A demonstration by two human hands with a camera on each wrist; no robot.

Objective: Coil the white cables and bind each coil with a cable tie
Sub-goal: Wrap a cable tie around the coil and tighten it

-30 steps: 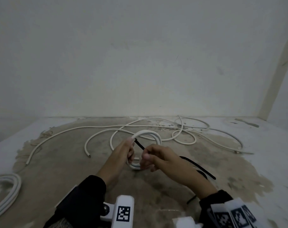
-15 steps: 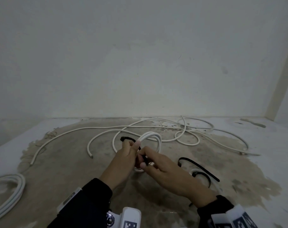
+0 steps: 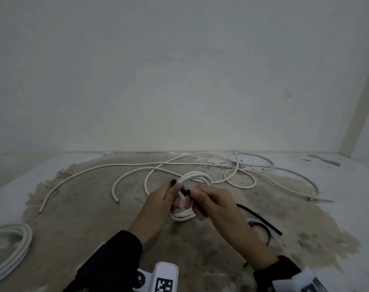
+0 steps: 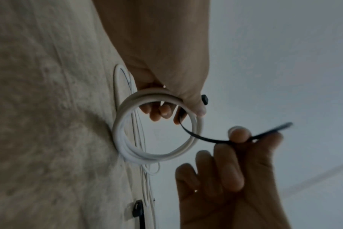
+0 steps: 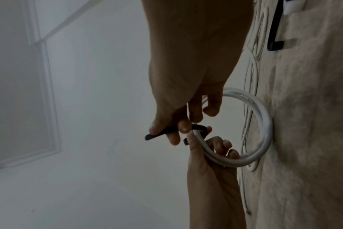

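Your left hand (image 3: pixel 158 204) holds the coil (image 4: pixel 157 128) of white cable, with the fingers curled round its turns; the coil stands up on edge, and its bottom rests on the floor (image 3: pixel 78 224); a black cable tie (image 4: pixel 204 137) goes through the ring, and your left thumb presses its square head against the coil; your right hand (image 3: pixel 213 204) pinches the thin end of the tie between thumb and finger, just beside the coil; the other right fingers are bent and hold nothing; more loose cable (image 3: pixel 179 165) lies in loops on the floor behind your hands; a second coil (image 3: pixel 12 247) lies far to your left; spare ties (image 3: pixel 261 220) lie on the floor near your right wrist.
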